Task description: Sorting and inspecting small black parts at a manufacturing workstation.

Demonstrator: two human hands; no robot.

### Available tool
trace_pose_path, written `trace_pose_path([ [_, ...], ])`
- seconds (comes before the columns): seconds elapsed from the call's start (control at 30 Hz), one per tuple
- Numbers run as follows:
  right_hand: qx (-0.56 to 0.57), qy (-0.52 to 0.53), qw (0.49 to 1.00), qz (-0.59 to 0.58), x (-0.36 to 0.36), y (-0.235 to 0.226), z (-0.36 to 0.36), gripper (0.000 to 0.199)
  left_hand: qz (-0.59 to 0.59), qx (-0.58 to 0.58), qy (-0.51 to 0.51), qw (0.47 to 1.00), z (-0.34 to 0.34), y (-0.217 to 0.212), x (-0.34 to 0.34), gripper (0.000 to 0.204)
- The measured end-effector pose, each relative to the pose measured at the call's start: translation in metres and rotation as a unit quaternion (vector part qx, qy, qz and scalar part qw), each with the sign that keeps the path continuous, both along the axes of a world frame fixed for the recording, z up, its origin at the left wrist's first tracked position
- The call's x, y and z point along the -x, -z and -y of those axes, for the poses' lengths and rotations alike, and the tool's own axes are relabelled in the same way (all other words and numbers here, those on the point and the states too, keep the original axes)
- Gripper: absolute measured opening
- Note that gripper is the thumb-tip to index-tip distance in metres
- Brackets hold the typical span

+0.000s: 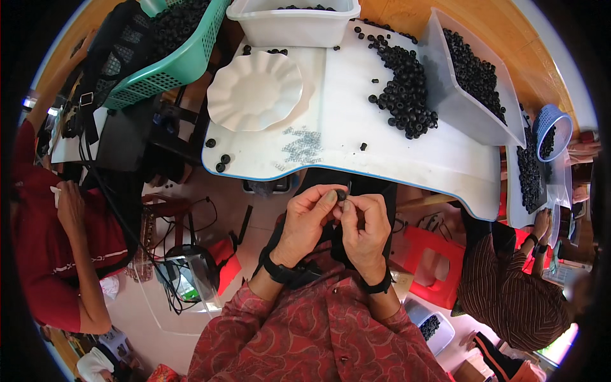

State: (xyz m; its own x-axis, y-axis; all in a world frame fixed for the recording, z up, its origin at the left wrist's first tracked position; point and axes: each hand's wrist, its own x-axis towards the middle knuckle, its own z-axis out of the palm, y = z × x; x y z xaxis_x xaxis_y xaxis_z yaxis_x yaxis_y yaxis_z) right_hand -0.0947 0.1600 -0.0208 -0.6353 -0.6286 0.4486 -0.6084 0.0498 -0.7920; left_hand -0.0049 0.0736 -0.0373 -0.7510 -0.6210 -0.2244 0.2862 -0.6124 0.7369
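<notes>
My left hand (pixel 310 219) and right hand (pixel 366 226) pinch one small black ring (pixel 342 195) just below the white desk (pixel 394 153) edge, open room beneath.

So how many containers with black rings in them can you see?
5, perhaps more hidden: a green basket top left, a white tub top centre, a clear bin top right, a blue basket far right, and a small tub near the floor.

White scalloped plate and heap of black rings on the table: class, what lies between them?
Between the plate and the heap, the head view shows bare white table, with tiny grey bits nearer its front edge.
</notes>
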Motion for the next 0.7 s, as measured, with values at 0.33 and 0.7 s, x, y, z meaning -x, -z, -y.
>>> trace_pose_path([
  [0.33, -0.004, -0.010, 1.000, 0.009, 0.0022, 0.0014, 0.0002, 0.011, -0.030, -0.055, 0.008, 0.998, 0.0009, 0.0033, 0.0019, 0.023],
  [0.7, 0.011, -0.038, 0.992, 0.117, 0.0053, 0.0054, -0.0020, 0.005, -0.017, -0.029, 0.011, 0.999, 0.0005, 0.0014, 0.0028, 0.023],
])
